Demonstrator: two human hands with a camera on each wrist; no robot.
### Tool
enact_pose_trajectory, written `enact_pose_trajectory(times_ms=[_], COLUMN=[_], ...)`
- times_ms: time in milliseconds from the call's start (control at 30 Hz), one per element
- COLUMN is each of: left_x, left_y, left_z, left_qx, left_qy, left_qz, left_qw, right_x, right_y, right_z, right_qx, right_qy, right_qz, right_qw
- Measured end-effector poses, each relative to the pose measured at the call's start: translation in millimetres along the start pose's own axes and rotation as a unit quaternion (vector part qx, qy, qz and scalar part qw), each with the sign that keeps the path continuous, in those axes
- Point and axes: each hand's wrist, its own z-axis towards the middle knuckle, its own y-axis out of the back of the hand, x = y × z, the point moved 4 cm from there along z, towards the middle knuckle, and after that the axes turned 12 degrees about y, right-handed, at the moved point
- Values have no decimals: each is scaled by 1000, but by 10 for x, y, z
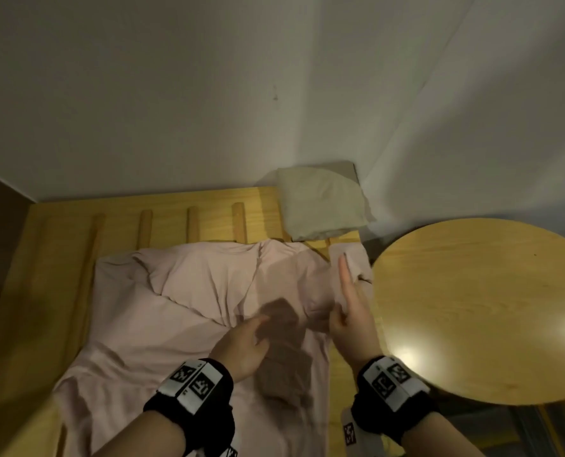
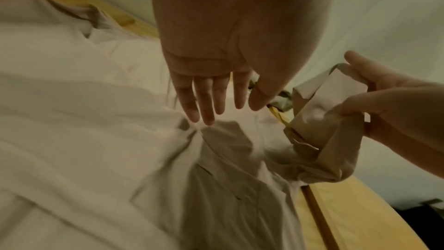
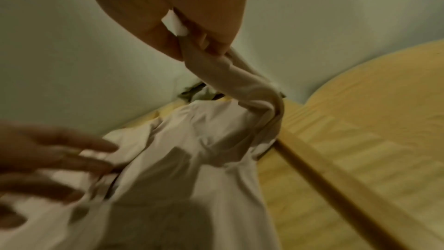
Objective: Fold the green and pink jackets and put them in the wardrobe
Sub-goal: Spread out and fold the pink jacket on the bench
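The pink jacket (image 1: 188, 311) lay spread and rumpled across a slatted wooden frame (image 1: 60, 245), its far edge close to the wall (image 1: 208, 94). The right hand (image 1: 350, 311) held the jacket's right sleeve (image 1: 350, 258) lifted off the frame at the right edge, thumb and curled fingers pinching the cloth while one finger pointed straight toward the far side; the right wrist view showed the sleeve (image 3: 242, 83) hanging twisted from that pinch down to the jacket's body. The left hand (image 1: 241, 347) hovered over the middle of the jacket, fingers (image 2: 206, 102) straight and slightly spread, fingertips near or just touching the cloth, gripping nothing; its shadow fell on the fabric just to the right. The green jacket (image 1: 320, 202) sat folded at the far right corner of the frame, against the wall. A round wooden table (image 1: 485, 308) stood just beside the frame on the right.
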Motion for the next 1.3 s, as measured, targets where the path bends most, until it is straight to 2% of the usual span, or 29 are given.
enact_pose_trajectory(times_ms=[67, 233, 367, 400, 433, 500, 567, 700, 867, 933, 1067, 1167, 1300], left_x=[106, 385, 618, 667, 701, 716, 667, 470, 236, 231, 328, 371, 381], left_y=[130, 463, 717, 759, 784, 765, 679, 420, 304, 290, 268, 288, 299], left_z=[-45, -159, -195, -192, -181, -156, -131, -48, 50, 109, 207, 207, 218], left_qx=[-19, -55, -117, -134, -144, -133, -97, -58, -60, -66, -72, -82, -77], left_qy=[0, -3, 11, 10, 8, 3, -17, -45, -49, -45, -29, -26, -38], left_qz=[-35, -108, -150, -157, -159, -154, -130, 61, 227, 269, 288, 304, 291], left_qw=[999, 993, 982, 978, 977, 979, 987, 995, 971, 960, 954, 949, 953], right_x=[151, 558, 756, 738, 690, 564, 479, 380, 345, 333, 202, 163, 36], right_y=[-200, -712, -1092, -1224, -1345, -1534, -1636, -1688, -1757, -1742, -1627, -1615, -1503], right_z=[-29, -189, -332, -370, -404, -537, -636, -708, -708, -656, -554, -547, -467], right_qx=[27, 159, 225, 260, 306, 407, 433, 409, 437, 422, 340, 307, 156], right_qy=[34, 103, 225, 229, 204, 122, 100, 44, -8, -27, -122, -172, -295], right_qz=[-29, -72, -114, -116, -119, -106, -115, -116, -107, -74, 39, 112, 254], right_qw=[999, 979, 941, 931, 923, 899, 888, 904, 893, 903, 932, 929, 908])
